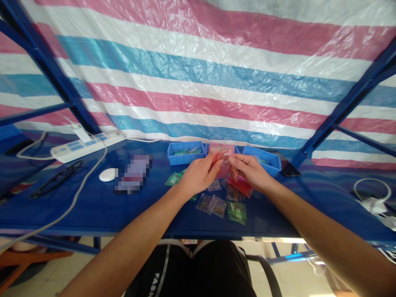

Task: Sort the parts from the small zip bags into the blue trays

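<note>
Above the middle of the table, my left hand [202,171] and my right hand [247,168] pinch a thin, reddish see-through plastic bag [225,167] between them. Its contents cannot be made out. Below the hands lie small clear zip bags [219,206] with brass-coloured pins or screws inside. A green packet [236,212] rests at their right, and a red packet [244,187] lies under my right hand. More green packets [175,178] are partly covered by my left forearm.
Blue bins [185,159] stand along the back, with another blue bin [272,167] at the right. A dark phone [289,168] lies beside it. Leftward are a blurred-out phone [134,173], a white round object [108,175], glasses [57,179] and a power strip [88,147] with a cable.
</note>
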Action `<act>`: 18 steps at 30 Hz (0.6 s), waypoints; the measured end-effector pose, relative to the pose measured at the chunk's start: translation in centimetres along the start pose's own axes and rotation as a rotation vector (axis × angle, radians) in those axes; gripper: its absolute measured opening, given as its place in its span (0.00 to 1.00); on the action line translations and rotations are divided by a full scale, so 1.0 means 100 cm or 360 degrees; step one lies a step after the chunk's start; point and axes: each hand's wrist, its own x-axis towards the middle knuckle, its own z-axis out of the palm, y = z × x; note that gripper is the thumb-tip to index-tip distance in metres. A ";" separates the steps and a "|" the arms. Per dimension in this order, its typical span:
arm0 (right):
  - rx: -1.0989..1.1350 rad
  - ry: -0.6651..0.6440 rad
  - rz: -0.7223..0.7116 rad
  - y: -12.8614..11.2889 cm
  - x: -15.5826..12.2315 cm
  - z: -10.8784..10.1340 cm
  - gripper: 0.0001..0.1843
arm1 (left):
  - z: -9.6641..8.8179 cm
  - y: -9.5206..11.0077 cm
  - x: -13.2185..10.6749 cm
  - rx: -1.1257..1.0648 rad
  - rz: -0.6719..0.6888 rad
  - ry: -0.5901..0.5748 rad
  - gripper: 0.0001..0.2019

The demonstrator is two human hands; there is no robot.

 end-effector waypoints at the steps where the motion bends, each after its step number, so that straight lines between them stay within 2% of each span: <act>1: -0.0030 0.0020 0.0001 0.000 0.000 0.000 0.25 | 0.001 0.000 0.000 -0.0013 0.0009 -0.0020 0.21; 3: -0.0016 0.0066 0.0033 0.002 0.001 0.000 0.25 | 0.001 0.000 0.001 -0.0058 0.0052 0.0013 0.26; 8: 0.0351 0.0169 0.0192 0.001 0.001 0.001 0.24 | -0.008 0.004 0.004 -0.0184 0.0263 0.0206 0.50; 10: 0.0471 0.0223 0.0300 -0.001 0.001 0.001 0.25 | -0.011 0.006 0.006 -0.0146 0.0365 0.0221 0.54; 12: 0.0552 0.0251 0.0401 -0.002 0.001 0.000 0.25 | -0.013 0.007 0.007 -0.0083 0.0489 0.0178 0.50; 16: 0.0650 0.0158 0.0483 -0.002 0.000 0.000 0.23 | -0.009 0.003 0.009 -0.0058 0.0633 0.0177 0.22; 18: 0.0647 0.0103 0.0464 -0.002 0.000 0.000 0.25 | -0.007 0.000 0.009 -0.0082 0.0608 0.0234 0.15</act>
